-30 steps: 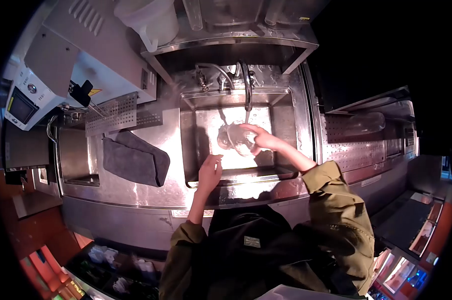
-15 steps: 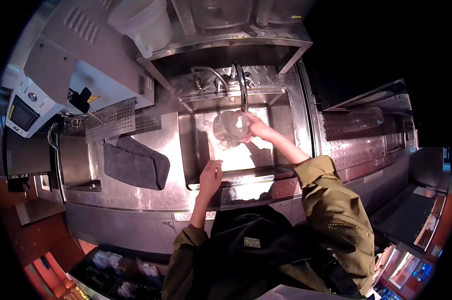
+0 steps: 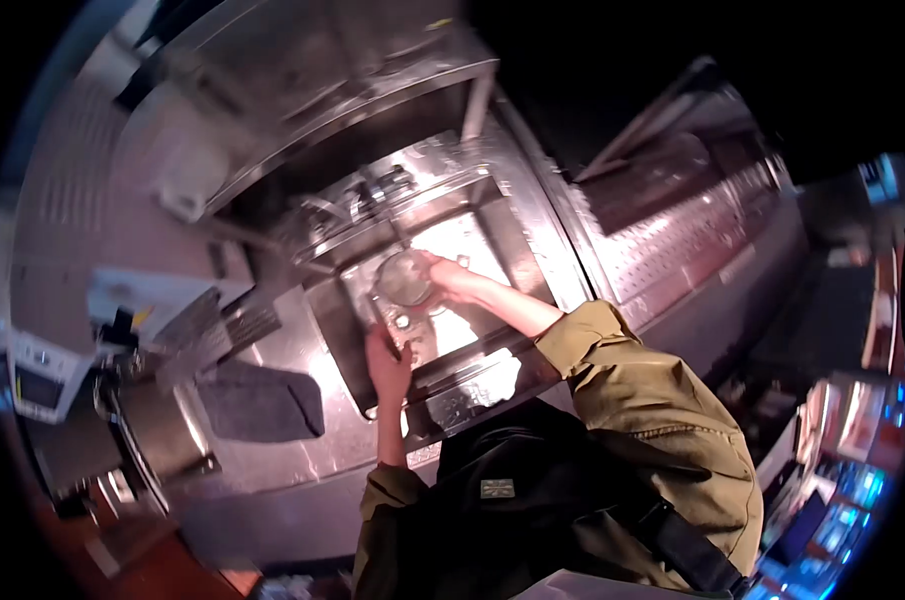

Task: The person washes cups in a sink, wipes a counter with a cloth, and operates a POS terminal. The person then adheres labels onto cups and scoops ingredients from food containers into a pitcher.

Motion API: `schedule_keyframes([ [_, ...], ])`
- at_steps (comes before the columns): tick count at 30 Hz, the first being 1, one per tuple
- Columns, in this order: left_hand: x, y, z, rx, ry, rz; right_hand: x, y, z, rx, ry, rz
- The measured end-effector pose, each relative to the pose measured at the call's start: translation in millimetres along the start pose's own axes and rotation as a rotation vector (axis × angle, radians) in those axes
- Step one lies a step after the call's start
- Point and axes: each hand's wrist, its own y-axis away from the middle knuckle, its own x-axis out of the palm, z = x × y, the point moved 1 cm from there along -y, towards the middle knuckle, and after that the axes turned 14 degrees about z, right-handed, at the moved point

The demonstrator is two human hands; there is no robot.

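Note:
Inside the steel sink (image 3: 514, 240), my right hand (image 3: 443, 281) grips a clear round vessel (image 3: 403, 279) by its right side. The vessel is see-through, tilted and blurred, so whether it is a bowl or a jug is unclear. Just below it, over the front left part of the sink, is my left hand (image 3: 388, 364). Its thumb stands apart from the fingers, and it holds nothing. The fingertips come near the vessel's lower edge; contact cannot be made out. Behind the vessel stands the tap (image 3: 381, 187), smeared by motion.
A dark folded cloth (image 3: 263, 402) lies on the counter left of the sink. Beyond it stands a boxy machine (image 3: 48, 375) with a screen. A steel shelf (image 3: 363, 98) spans the back, holding a white pitcher (image 3: 173, 165). Perforated metal (image 3: 673, 255) covers the right-hand counter.
The view has swung round and tilted. My right hand has brought the vessel away from under the spout, toward my left hand. My left hand has reached farther into the sink, its thumb now spread.

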Motion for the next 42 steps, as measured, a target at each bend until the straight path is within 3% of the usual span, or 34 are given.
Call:
schedule_keyframes([
  [2, -2.1, -20.5, -20.0, 0.12, -0.131, -0.091, -3.4, 17.0, 2.6, 0.031, -0.086, -0.088],
  [3, -0.3, -31.3, -24.0, 0.186, -0.204, -0.042, -5.1, 31.8, 8.9, 0.039, -0.062, 0.044],
  [7, 20.5, -56.3, -30.4, 0.201, -0.029, 0.144, -51.0, 49.0, -13.1, 0.076, -0.33, 0.048],
  [10, 43.0, -75.7, 2.3, 0.2, 0.451, 0.379, -68.1, 62.1, -36.9, 0.112, -0.461, -0.02],
  [11, 46.5, -78.4, 16.1, -0.025, 0.659, 0.596, -75.1, 65.6, -47.0, 0.131, -0.416, -0.014],
  [12, 50.3, -76.8, 23.7, -0.18, 0.717, 0.597, -77.2, 70.7, -55.4, 0.149, -0.371, -0.008],
  [13, 51.9, -75.3, 25.3, -0.337, 0.769, 0.594, -68.7, 84.7, -58.7, 0.047, -0.106, -0.173],
  [14, 54.4, -76.3, 27.1, -0.498, 0.816, 0.586, -72.4, 85.1, -64.1, 0.092, 0.301, -0.135],
  [15, 56.7, -72.0, 11.3, -0.535, 1.018, 0.73, -79.9, 82.8, -71.3, 0.142, 0.709, -0.097],
  [17, 59.5, -68.6, -20.9, -0.618, 1.234, 0.742, -74.7, 86.8, -87.7, -0.062, 1.381, -0.149],
  [19, 70.6, -66.6, -31.0, -0.599, 1.373, 0.718, -64.1, 104.8, -99.8, -0.201, 1.619, -0.335],
  [21, 71.7, -61.4, -46.7, -0.673, 1.441, 0.779, -57.0, 109.9, -102.8, -0.327, 1.596, -0.451],
  [24, 63.9, -48.1, -90.4, -0.145, 0.565, 0.787, -47.1, 106.0, -92.1, -0.415, 1.247, -0.472],
  [25, 68.7, -50.2, -86.5, -0.433, 1.051, 0.79, -42.1, 109.2, -80.7, -0.402, 1.181, -0.458],
  [26, 69.9, -50.9, -81.3, -0.493, 1.187, 0.825, -38.8, 112.7, -67.6, -0.387, 1.117, -0.443],
  [28, 72.2, -52.1, -70.8, -0.641, 1.443, 0.879, -47.2, 120.9, -51.4, -0.576, 1.612, -0.618],
  [30, 68.4, -48.4, -64.0, -0.536, 1.409, 1.001, -81.4, 134.9, -38.7, -0.639, 1.584, -0.604],
  [32, 65.5, -46.7, -59.3, -0.519, 1.156, 0.879, -19.4, 203.9, 57.2, -0.355, 0.827, -0.791],
  [33, 67.6, -46.5, -49.8, -0.532, 1.045, 0.807, -27.0, 218.6, 73.3, -0.449, 0.728, -0.862],
  [35, 71.6, -48.9, -11.0, -0.587, 0.943, 0.682, -60.6, 244.6, 94.3, -0.695, 0.763, -1.011],
  [38, 67.3, -53.4, 27.3, -0.549, 1.071, 0.565, -109.7, 258.0, 118.5, -0.766, 0.895, -1.342],
  [40, 70.2, -67.2, 47.7, -0.604, 1.086, 0.473, -129.9, 259.2, 134.5, -0.99, 0.862, -1.038],
  [42, 74.5, -80.8, 68.9, -0.662, 0.937, 0.399, -143.5, 255.2, 139.1, -0.974, 0.832, -1.0],
])
